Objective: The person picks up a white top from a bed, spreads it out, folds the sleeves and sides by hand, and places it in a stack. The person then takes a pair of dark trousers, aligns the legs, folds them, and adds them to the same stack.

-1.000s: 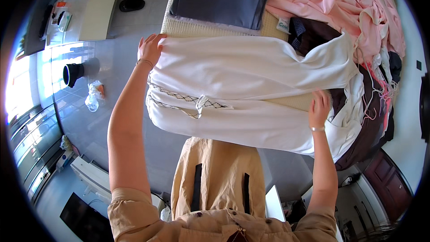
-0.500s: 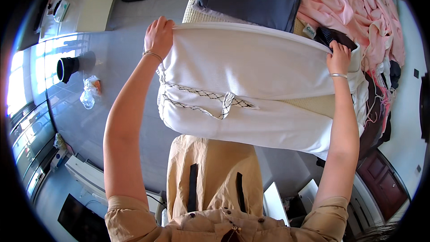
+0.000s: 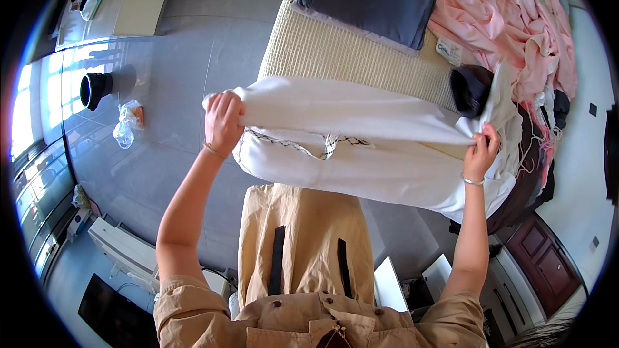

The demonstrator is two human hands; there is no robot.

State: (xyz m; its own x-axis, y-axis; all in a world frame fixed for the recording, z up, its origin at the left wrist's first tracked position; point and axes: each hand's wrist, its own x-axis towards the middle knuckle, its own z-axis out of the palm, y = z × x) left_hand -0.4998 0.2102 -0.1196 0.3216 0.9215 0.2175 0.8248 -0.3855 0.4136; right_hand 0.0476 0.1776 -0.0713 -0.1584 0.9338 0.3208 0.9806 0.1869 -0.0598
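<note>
White trousers [image 3: 361,171] with a black-and-white patterned drawstring [image 3: 284,145] lie across the near edge of a cream knitted cover. My left hand [image 3: 223,119] is closed on their upper layer at the waist end, beside the drawstring. At the other end my right hand [image 3: 480,153] pinches the same layer toward the leg ends. Between the two hands that layer sags slightly over the lower one. Just beyond my right hand is a dark rolled piece of clothing [image 3: 471,90] with a ribbed edge.
Folded dark grey clothing [image 3: 371,0] lies on the cream cover [image 3: 309,51] farther away. Pink garments [image 3: 503,32] are heaped at the right, with dark clothes and strings below them. On the floor at left stand a black bin [image 3: 97,90] and a plastic bag [image 3: 127,122].
Both hands have come nearer to me, drawing the upper layer of the white trousers down over the lower one. More of the cream cover and the dark rolled clothing now shows.
</note>
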